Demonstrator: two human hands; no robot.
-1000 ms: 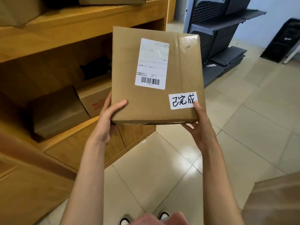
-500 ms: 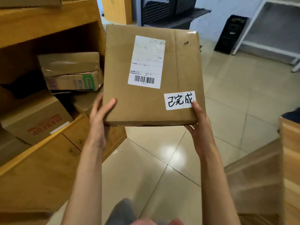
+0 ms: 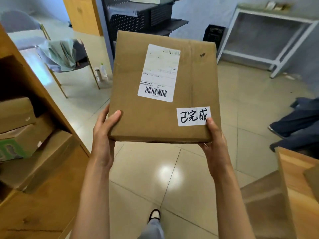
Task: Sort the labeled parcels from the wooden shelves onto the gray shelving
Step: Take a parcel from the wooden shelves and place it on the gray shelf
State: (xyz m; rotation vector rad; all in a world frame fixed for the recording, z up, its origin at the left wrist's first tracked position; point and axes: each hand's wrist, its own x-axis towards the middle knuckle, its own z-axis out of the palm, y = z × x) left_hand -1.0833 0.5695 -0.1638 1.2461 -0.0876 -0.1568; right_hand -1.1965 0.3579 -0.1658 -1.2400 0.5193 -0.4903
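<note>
2 hands, left point(image 3: 103, 135) and right point(image 3: 214, 140), fingers clasped round a parcel point(image 3: 164, 87) with handwritten label point(image 3: 193, 116) "已完成".

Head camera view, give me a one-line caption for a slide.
Both hands, left hand and right hand, hold a labeled cardboard parcel before the gray shelving.

Wooden shelves point(image 3: 57, 116) at left: stacked cardboard boxes point(image 3: 16, 114) in the open bay, one with a green printed box point(image 3: 10, 150) at the edge, a long flat carton point(image 3: 39, 163) lying below them. Gray shelving point(image 3: 146, 18) at the far end, perforated back panels, one flat pale item on its top tier. Tiled floor point(image 3: 155, 178) glossy; two bottles point(image 3: 101, 72) stand on it near a chair leg.
</note>
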